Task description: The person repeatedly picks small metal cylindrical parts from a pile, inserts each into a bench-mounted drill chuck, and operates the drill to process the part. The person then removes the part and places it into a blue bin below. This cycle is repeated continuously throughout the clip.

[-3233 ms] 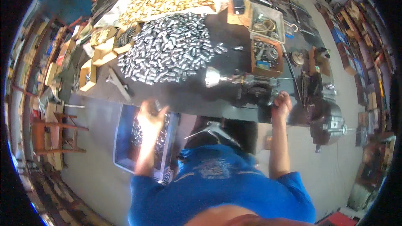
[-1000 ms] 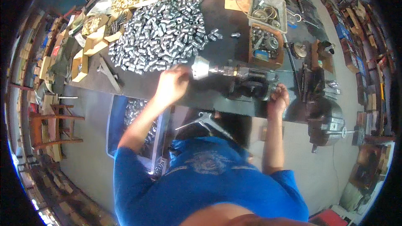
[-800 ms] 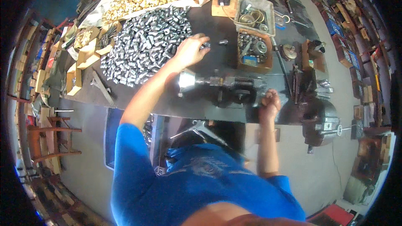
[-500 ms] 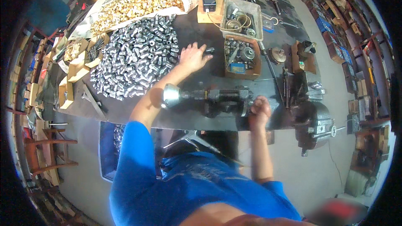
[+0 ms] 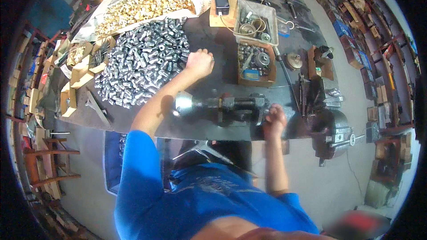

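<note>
My left hand (image 5: 201, 63) is closed at the right edge of a big pile of shiny metal fittings (image 5: 142, 62). The fitting that lay at its fingertips no longer shows on the table; the curled fingers hide what they hold. In front of me lies a dark cylindrical tool or fixture (image 5: 242, 103) with a silver cone-shaped end (image 5: 183, 103) on its left. My right hand (image 5: 274, 119) is curled at the right end of this fixture. Whatever sits inside those fingers is too blurred to make out.
Brass-coloured fittings (image 5: 147, 4) cover paper at the back. A cardboard box of parts (image 5: 256, 79), a plastic bin (image 5: 274, 35) and a phone-like device (image 5: 221, 2) stand beyond the fixture. A bench vise (image 5: 331, 129) is at the right edge, small open boxes (image 5: 82, 76) at the left.
My left hand has gone from spread fingers beside a single fitting to a closed hand, shifted slightly left and nearer. That fitting is gone from the tabletop. The right hand stays nearly in place.
</note>
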Available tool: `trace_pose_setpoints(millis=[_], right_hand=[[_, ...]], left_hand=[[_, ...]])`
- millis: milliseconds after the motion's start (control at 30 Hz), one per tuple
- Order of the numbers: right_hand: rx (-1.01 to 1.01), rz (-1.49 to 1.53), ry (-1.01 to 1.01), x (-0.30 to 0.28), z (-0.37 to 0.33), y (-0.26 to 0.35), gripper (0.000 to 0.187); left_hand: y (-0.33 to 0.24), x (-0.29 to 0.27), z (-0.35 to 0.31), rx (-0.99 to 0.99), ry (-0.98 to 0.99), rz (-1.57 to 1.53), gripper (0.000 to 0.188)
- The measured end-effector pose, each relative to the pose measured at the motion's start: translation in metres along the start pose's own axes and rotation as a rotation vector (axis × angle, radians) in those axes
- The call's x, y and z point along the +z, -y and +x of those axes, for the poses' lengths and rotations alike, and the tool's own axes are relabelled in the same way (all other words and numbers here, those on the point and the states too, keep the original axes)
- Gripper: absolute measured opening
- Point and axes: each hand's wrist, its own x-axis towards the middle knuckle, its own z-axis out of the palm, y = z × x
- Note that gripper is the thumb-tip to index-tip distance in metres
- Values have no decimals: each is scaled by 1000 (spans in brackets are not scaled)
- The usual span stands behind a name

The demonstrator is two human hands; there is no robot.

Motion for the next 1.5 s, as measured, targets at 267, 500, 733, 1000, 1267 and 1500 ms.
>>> trace_pose_setpoints(millis=[267,500,733,1000,1267,1500], right_hand=[[-3,25,37,-9,0,-5,17],[-21,22,88,-11,2,-6,16],[-47,-16,78,-15,-1,-4,15],[-57,-99,50,-14,-4,-3,18],[-68,-126,121,-10,-9,2,20],[-117,-161,61,0,-26,13,17]], left_hand=[[-23,-9,-60,277,-81,-125,20],[-14,-19,-106,389,-96,-84,26],[-18,-47,-164,-396,-232,-967,18],[-6,-115,-194,-442,-406,-1967,17],[-6,-118,-182,-222,-287,-1894,17],[-1,-118,-176,-133,-177,-1950,12]])
